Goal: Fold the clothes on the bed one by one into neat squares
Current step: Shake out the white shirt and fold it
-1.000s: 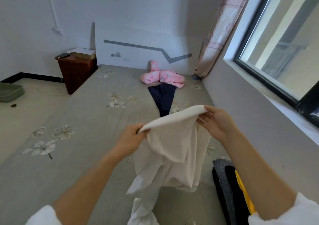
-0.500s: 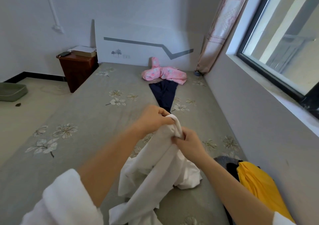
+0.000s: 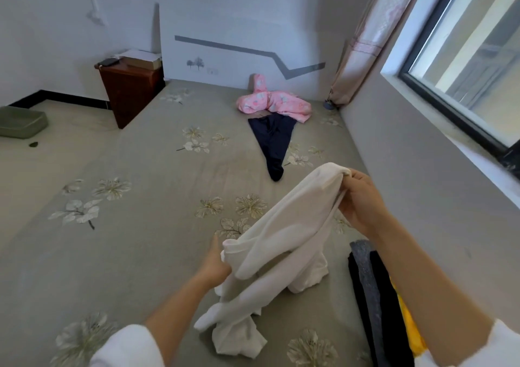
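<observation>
The white garment (image 3: pixel 281 243) is held up over the bed (image 3: pixel 157 198), with its lower end bunched on the sheet. The top edge is pinched by the right hand (image 3: pixel 358 200). A lower fold is gripped by the left hand (image 3: pixel 215 265), fingers mostly hidden by cloth. Further up, a navy piece (image 3: pixel 274 141) can be seen just beside a pink one (image 3: pixel 274 103).

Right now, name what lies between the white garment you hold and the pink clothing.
In the head view, a navy garment lies there, its wide end at the pink clothing, its tip toward the white garment.
</observation>
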A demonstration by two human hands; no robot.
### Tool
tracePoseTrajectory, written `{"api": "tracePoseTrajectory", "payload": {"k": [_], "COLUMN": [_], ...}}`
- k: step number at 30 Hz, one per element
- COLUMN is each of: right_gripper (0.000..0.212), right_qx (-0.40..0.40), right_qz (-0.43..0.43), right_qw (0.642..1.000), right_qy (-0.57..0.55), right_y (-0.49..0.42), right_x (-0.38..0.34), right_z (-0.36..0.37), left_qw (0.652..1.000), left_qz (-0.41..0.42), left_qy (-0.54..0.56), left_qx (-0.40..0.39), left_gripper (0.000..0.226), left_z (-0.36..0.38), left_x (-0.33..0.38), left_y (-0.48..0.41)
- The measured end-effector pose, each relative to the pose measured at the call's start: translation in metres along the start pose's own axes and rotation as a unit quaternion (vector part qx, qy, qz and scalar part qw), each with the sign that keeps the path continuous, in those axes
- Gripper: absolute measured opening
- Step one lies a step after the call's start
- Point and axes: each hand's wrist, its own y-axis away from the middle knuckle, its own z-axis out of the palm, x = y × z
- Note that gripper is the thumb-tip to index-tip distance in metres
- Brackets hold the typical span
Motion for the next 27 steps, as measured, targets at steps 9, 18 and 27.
{"api": "tracePoseTrajectory", "payload": {"k": [9, 18, 27], "right_gripper": [0.036, 0.037, 0.026], "right_qx": [0.126, 0.337, 0.232], "right_qz": [-0.012, -0.075, -0.057], "right_qw": [0.989, 0.91, 0.933], "right_qy": [0.077, 0.229, 0.269], "right_y": [0.014, 0.008, 0.002], "right_x": [-0.011, -0.004, -0.009], "right_z": [-0.041, -0.076, -0.081], "left_qw": [0.983, 0.881, 0.866], "left_qz": [0.08, 0.299, 0.367], "left_qy": [0.108, 0.073, -0.023], "left_qx": [0.124, 0.36, 0.34], "left_gripper": [0.016, 0.017, 0.035], "left_z": [-0.014, -0.119, -0.147], "left_x": [0.016, 0.14, 0.161], "left_y": [-0.021, 0.01, 0.053]}}
